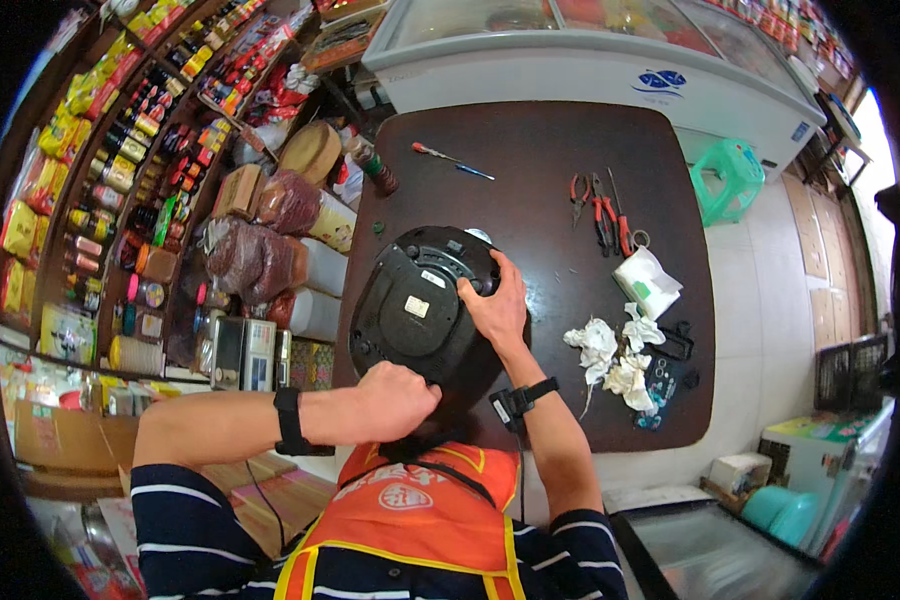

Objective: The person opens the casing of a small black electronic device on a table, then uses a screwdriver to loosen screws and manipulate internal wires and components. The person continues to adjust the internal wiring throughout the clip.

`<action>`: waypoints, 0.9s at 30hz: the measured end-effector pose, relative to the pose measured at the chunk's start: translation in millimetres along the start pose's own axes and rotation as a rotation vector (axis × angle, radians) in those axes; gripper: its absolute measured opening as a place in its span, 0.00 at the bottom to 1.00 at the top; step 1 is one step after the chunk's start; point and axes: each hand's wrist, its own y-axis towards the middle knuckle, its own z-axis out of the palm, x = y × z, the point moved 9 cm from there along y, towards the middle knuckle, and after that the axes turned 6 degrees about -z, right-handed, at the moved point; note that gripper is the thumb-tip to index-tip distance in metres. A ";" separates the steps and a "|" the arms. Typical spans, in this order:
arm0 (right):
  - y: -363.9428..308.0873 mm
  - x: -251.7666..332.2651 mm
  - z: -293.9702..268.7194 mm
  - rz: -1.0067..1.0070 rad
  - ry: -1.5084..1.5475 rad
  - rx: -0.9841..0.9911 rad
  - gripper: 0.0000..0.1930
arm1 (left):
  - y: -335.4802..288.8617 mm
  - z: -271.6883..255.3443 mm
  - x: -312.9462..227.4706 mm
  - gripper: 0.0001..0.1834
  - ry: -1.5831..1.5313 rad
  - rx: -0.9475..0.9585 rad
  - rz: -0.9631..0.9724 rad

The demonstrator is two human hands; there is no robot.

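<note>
A black rounded appliance (400, 290) lies on the dark table with its underside up, showing pale labels and a raised round middle. Its exact kind I cannot make out. My right hand (497, 300) grips its right edge, thumb on top and fingers over the rim. Closed into a fist, my left hand (398, 398) presses at the near edge of the appliance. What lies inside that fist is hidden.
Pliers (604, 212) and screwdrivers (620, 210) lie on the table's right, near crumpled tissues (598, 347), a tissue pack (648, 282) and small loose parts (660, 385). A slim screwdriver (453, 160) lies at the far side. A green stool (727, 182) and a chest freezer (590, 75) stand beyond.
</note>
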 end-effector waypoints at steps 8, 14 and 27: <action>-42.9 5.7 -22.3 -0.001 -0.197 -0.146 0.46 | -33.9 11.1 26.0 0.15 -0.187 -0.112 -0.128; -89.0 2.1 -53.0 0.015 -0.372 -0.090 0.51 | -44.5 24.9 61.1 0.11 -0.140 -0.220 -0.121; -15.5 40.3 -37.5 -0.272 -0.243 0.060 0.43 | -37.0 26.5 104.3 0.08 0.062 -0.300 0.057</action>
